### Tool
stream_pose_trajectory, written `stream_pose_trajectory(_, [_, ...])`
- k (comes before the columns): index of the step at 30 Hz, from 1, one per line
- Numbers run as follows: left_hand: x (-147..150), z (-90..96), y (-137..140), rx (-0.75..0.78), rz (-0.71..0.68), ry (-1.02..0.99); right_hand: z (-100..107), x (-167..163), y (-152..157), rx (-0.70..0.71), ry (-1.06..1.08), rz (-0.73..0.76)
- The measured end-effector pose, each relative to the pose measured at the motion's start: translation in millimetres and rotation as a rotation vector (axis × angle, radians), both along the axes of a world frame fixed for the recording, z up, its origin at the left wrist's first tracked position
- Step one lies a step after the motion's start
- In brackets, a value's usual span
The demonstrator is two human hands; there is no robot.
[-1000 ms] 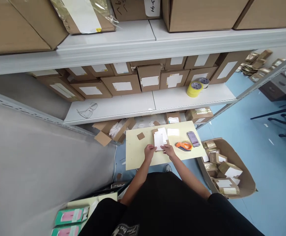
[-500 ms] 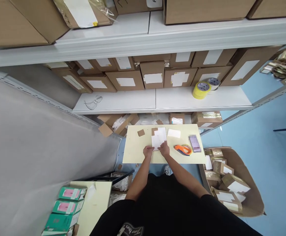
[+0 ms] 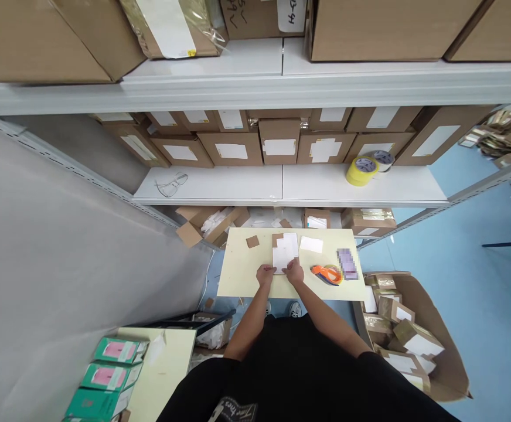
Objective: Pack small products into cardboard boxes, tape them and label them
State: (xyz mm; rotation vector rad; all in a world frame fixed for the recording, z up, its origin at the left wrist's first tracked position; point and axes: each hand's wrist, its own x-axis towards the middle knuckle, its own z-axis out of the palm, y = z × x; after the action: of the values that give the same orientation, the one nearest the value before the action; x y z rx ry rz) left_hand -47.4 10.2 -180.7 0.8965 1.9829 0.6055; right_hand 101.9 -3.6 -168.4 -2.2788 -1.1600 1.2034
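Observation:
On the pale yellow table [image 3: 242, 281] lies a small cardboard box [image 3: 277, 239], its top mostly covered by white label paper [image 3: 285, 253]. My left hand [image 3: 266, 275] grips the near left corner, fingers closed at the edge. My right hand [image 3: 293, 271] is closed on the near right corner, thumb over the paper. The box's height is hard to make out from above. To its right are a blank white slip [image 3: 312, 244] and an orange tape dispenser [image 3: 327, 274]. A brown cardboard scrap [image 3: 252, 241] lies to the left.
A blurred purple item [image 3: 347, 264] lies at the table's right. Beyond stands a shelf [image 3: 238, 186] with labelled cartons, glasses [image 3: 171, 184] and yellow tape rolls [image 3: 362, 171]. A large carton [image 3: 446, 346] of parcels is at right, green boxes [image 3: 101, 375] at lower left.
The camera view has tilted slightly, so the scene sits a little lower. Both hands stay at the box's near corners, and more of its brown edge shows around the paper.

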Motion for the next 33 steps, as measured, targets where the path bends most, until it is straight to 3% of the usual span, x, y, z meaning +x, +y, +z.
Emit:
stream_pose_trajectory(11, [1.1, 24.0, 1.3, -0.068, -0.212, 0.121, 10.2, -8.5, 7.4, -0.106, -0.209, 0.1])
stream_pose_trajectory(16, [-12.3, 32.4, 2.8, -0.128, -0.299, 0.229, 17.9, -8.8, 17.5, -0.149, -0.313, 0.196])
stream_pose_trajectory(20, [-21.1, 36.3, 6.6, -0.082, -0.51, 0.316, 20.1, -3.2, 11.0, -0.15, -0.334, 0.166])
stream_pose_trajectory(25, [-3.9, 37.5, 18.9, 0.221, -0.941, 0.301, 17.1, 0.0, -18.6, -0.032, -0.353, 0.065])
stream_pose_trajectory(28, [-4.8, 31.3, 27.7, 0.123, -1.062, 0.238, 12.9, 2.6, -37.7, 0.104, -0.315, -0.033])
stream_pose_trajectory(33, [-31.8, 13.6, 40.6, -0.001, -1.136, 0.059, 3.7, 12.6, -56.2, 0.283, -0.221, -0.231])
